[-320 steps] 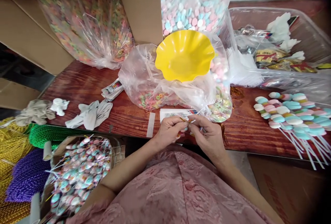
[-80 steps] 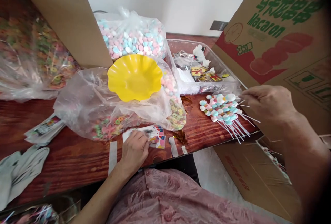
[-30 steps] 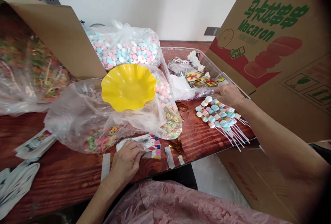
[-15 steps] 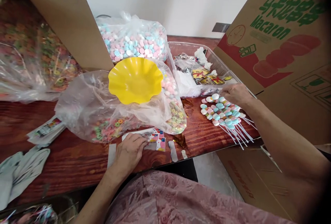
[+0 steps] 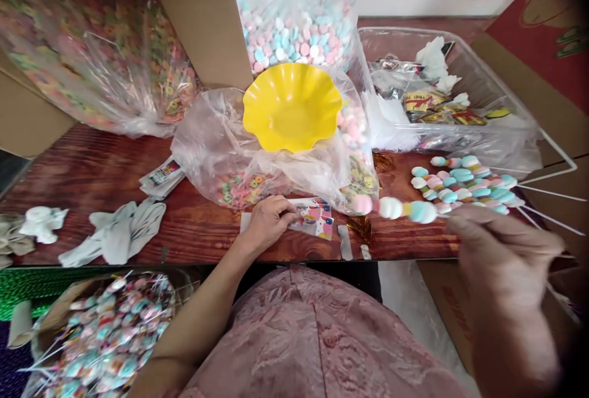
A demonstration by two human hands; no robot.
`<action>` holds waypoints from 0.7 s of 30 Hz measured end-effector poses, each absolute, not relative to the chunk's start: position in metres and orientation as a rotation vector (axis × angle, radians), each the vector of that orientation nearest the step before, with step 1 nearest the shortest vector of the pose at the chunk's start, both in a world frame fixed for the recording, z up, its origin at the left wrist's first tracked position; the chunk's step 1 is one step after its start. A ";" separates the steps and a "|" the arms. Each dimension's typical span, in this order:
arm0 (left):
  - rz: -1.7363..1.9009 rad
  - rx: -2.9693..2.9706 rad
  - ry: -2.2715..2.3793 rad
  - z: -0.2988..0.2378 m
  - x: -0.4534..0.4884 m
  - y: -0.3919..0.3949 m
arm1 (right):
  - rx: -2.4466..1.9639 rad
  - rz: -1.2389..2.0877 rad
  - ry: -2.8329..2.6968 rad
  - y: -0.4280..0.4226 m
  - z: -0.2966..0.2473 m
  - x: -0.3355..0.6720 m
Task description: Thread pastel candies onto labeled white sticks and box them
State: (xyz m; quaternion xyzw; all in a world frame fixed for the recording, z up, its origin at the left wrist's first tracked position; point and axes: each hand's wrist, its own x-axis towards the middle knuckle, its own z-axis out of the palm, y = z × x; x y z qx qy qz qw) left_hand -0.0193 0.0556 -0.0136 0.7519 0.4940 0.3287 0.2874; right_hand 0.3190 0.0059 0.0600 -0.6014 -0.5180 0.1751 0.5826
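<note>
My right hand (image 5: 506, 257), blurred by motion, grips the stick of a candy skewer (image 5: 391, 208) that points left above the table. The skewer carries pink, white, yellow and pale blue pieces. Behind it, more candy skewers (image 5: 460, 183) lie in a pile, their white sticks reaching right. My left hand (image 5: 270, 220) rests at the table's front, fingers curled on the left end of some printed clear bags (image 5: 317, 217). Its fingertips are partly hidden. A grey strip (image 5: 345, 242) lies right of these bags.
A yellow wavy bowl (image 5: 292, 110) sits on plastic bags of candy. Behind stand a bag of pastel candies (image 5: 294, 30) and a clear bin (image 5: 483, 73) holding wrappers. Crumpled gloves (image 5: 115, 232) lie left. Below, a basket (image 5: 50, 318) holds wrapped skewers. A cardboard box (image 5: 547, 61) stands right.
My right hand has moved from the skewer pile toward me, now with one candy skewer in it. My left hand stays on the printed bags. The view has turned left and downward.
</note>
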 end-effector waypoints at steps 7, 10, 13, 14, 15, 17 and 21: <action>0.944 1.949 1.200 -0.016 -0.025 0.057 | -1.401 0.653 -1.238 -0.005 0.010 0.278; 0.976 1.955 1.202 -0.019 -0.025 0.056 | -1.425 0.637 -1.334 -0.006 0.004 0.276; 0.992 1.953 1.209 -0.022 -0.025 0.056 | -1.434 0.629 -1.385 -0.011 0.002 0.275; 0.991 1.959 1.209 -0.023 -0.025 0.056 | -1.430 0.623 -1.400 -0.013 0.001 0.274; 0.985 1.972 1.208 -0.024 -0.025 0.056 | -1.421 0.616 -1.420 -0.015 0.000 0.273; 0.971 2.019 1.199 -0.024 -0.025 0.056 | -1.387 0.597 -1.468 -0.018 -0.001 0.271; 0.922 2.120 1.190 -0.023 -0.027 0.056 | -1.330 0.607 -1.538 -0.019 -0.002 0.268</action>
